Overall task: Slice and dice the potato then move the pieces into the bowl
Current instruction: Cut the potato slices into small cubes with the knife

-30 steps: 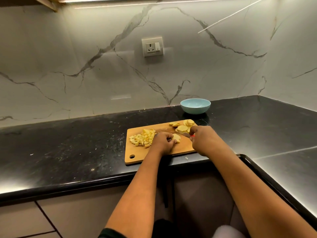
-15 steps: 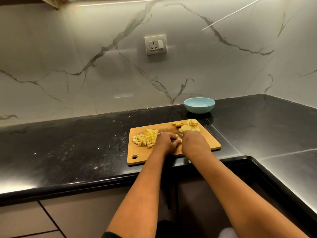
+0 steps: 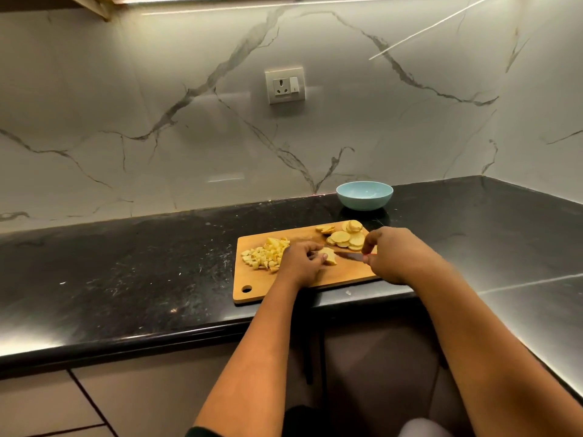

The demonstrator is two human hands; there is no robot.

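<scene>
wall: pale marble-look backsplash (image 3: pixel 189 127) with grey veins, and a white socket plate (image 3: pixel 285 85) set into it above the counter

counter: black speckled countertop (image 3: pixel 126 272), wraps round the corner on the right

board: wooden cutting board (image 3: pixel 268 288) near the front edge of the counter, hanging hole at its near-left corner

right hand: the right hand (image 3: pixel 394 257) is over the right end of the board, fingers curled round the handle of a knife (image 3: pixel 348 255), dark blade pointing left at the potato piece

left hand: the left hand (image 3: pixel 301 263) sits mid-board, fingertips curled down onto the potato piece (image 3: pixel 328 257) and pinning it to the wood

bowl: light blue bowl (image 3: pixel 364 195) on the counter just behind the board's far right corner, apart from it, looks like nothing's in it

diced pile: heap of diced potato (image 3: pixel 266 255) on the left half of the board, right beside the left hand

slices: round potato slices (image 3: pixel 344 238) overlapping at the far right of the board, just behind the knife

blade contact: honestly can't tell if the edge is actually touching the piece or just next to it, too small and dark

crumb: little pale scrap (image 3: pixel 348 292) on the counter just off the board's front edge
</scene>
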